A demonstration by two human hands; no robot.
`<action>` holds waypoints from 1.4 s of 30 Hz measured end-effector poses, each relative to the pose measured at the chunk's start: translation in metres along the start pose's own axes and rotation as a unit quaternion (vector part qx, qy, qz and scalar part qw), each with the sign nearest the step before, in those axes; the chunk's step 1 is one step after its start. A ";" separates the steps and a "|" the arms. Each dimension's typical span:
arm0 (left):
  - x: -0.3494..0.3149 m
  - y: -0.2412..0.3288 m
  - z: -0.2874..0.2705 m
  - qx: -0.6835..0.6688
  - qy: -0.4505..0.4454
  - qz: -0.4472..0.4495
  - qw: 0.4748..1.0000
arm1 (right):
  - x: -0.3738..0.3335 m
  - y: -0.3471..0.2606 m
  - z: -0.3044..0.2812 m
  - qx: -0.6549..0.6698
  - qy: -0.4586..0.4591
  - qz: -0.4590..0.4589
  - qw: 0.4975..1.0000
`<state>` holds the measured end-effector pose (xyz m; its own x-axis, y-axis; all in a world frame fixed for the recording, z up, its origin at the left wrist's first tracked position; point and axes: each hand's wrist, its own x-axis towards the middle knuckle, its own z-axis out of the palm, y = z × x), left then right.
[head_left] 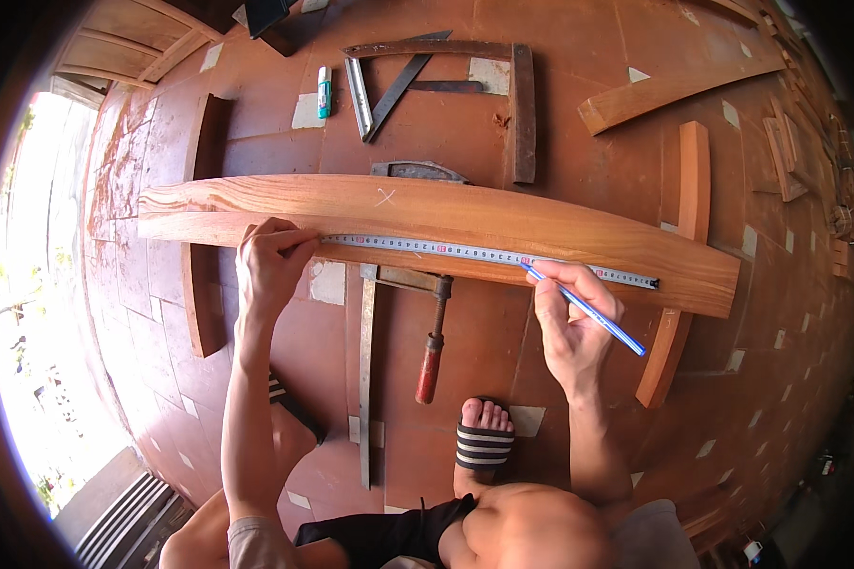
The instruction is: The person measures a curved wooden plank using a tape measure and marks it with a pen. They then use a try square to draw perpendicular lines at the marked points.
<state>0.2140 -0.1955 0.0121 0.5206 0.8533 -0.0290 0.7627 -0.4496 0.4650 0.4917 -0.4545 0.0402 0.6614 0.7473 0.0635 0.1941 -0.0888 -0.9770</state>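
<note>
A long, slightly curved wooden plank (503,211) lies crosswise before me, its grain showing and a pale crossed mark on its face. Along its near side stretches a tape measure blade (465,250), a dark tip at its right end. My left hand (268,261) pinches the blade's left end against the wood; whatever lies under the fingers is hidden. My right hand (579,318) grips a blue pen (609,324), whose tip touches the tape's near edge. A clamp with a red handle (429,368) sits at the plank's middle.
Two wooden supports (695,180) (199,294) run beneath the plank. Beyond it lie a wooden square (524,114), a sliding bevel (359,100) and a green-and-white tube (324,93). A curved board (683,92) rests far right. My sandalled foot (485,446) is near the clamp.
</note>
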 end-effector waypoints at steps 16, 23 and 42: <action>0.002 -0.004 -0.001 -0.017 -0.016 0.007 1.000 | -0.003 -0.005 0.021 -0.019 -0.013 0.021 1.000; 0.001 -0.004 0.000 -0.025 0.013 0.044 0.999 | 0.012 0.018 0.093 -0.005 -0.070 0.040 0.997; 0.001 -0.003 -0.003 -0.045 0.017 0.048 0.998 | 0.010 0.033 0.114 -0.092 -0.052 0.011 0.994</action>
<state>0.2117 -0.1926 0.0131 0.5751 0.8166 0.0489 0.6712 -0.5052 0.5425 0.4217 -0.3751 -0.0144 0.5909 0.8066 0.0126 0.3166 -0.2176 -0.9233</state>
